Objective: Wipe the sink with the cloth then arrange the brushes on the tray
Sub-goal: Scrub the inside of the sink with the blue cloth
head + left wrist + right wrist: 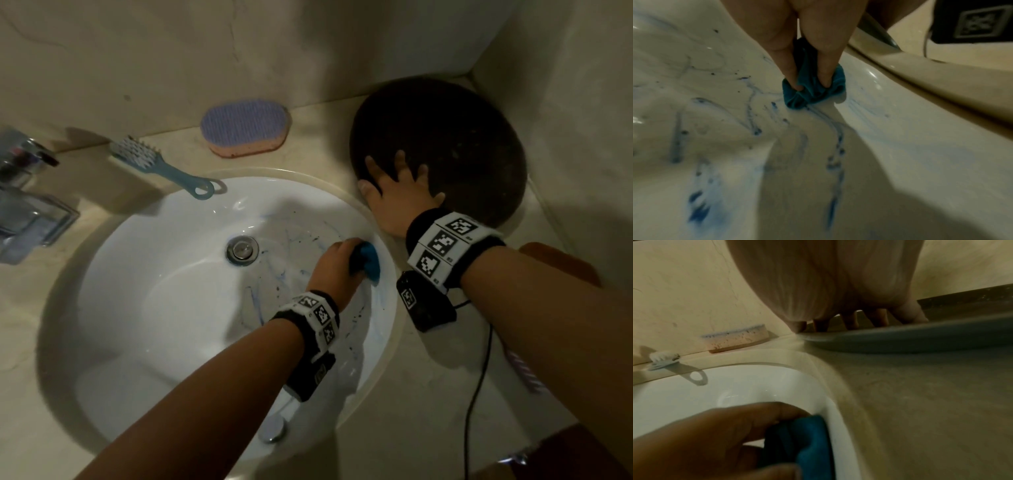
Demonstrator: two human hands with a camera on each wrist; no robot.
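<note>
My left hand (337, 262) grips a bunched blue cloth (474, 261) (813, 86) and presses it against the right inner wall of the white sink (164, 291). Blue streaks and dark specks (754, 129) mark the basin around the cloth. My right hand (397, 192) lies flat with spread fingers on the near-left rim of the dark round tray (455, 137) at the back right. A blue-handled brush (161, 164) lies on the counter behind the sink, its loop end over the rim. A purple-topped oval brush (245, 126) (735, 339) sits by the back wall.
The chrome drain (242, 249) is at the basin's centre. A chrome tap and a glass holder (24, 205) stand on the left counter. A black cable (479, 377) runs down the right counter beside a purple striped item (525, 373). Walls close in behind and right.
</note>
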